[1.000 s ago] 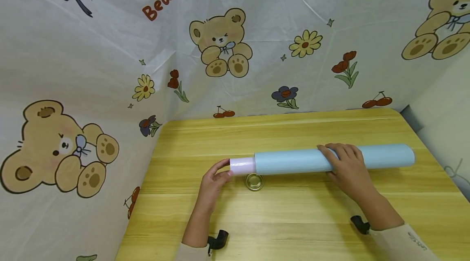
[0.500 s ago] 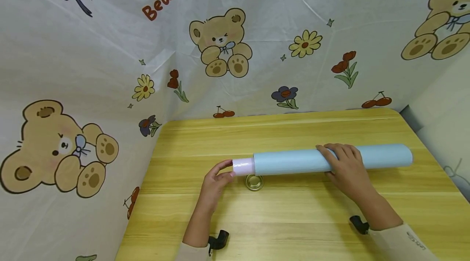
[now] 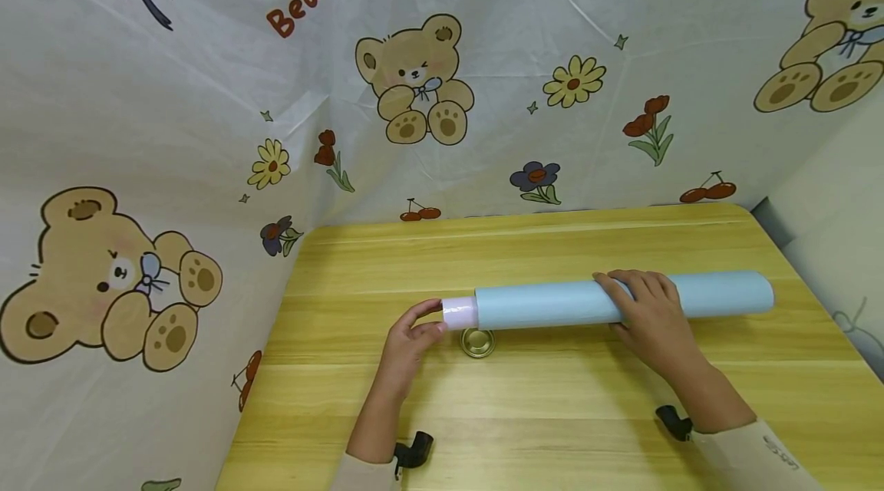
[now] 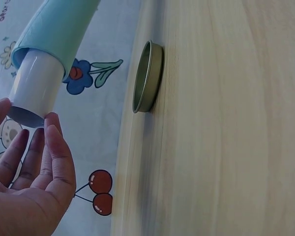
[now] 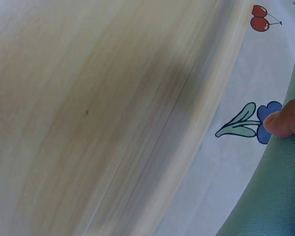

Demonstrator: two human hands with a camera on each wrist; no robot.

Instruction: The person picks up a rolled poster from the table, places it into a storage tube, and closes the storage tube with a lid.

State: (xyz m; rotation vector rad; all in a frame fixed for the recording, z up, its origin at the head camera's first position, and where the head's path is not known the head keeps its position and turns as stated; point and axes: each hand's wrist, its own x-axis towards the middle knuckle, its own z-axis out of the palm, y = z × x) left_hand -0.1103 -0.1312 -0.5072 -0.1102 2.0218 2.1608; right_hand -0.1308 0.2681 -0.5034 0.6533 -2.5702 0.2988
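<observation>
A long light blue tube [image 3: 542,305] with a leathery surface is held level above the table. My right hand [image 3: 652,322] grips it from above, right of its middle; in the right wrist view one digit [image 5: 287,120] lies along the blue surface. From its left end sticks out a short stretch of a narrower, glossy pale pink-white tube [image 3: 460,313]. My left hand [image 3: 406,345] pinches that inner tube's outer end between thumb and fingertips, and the left wrist view shows its hollow mouth. A shallow round gold metal cap [image 4: 150,78] lies on the table just below the joint.
The wood-grain table [image 3: 539,414] has its right edge slanting away beside a pale wall. A white cloth [image 3: 497,0] printed with bears and flowers hangs behind and on the left. Black camera mounts [image 3: 414,451] sit at both wrists.
My left hand has moved slightly right, and the pale inner tube has slid further into the blue tube, leaving less showing. The blue tube and right hand have barely shifted left.
</observation>
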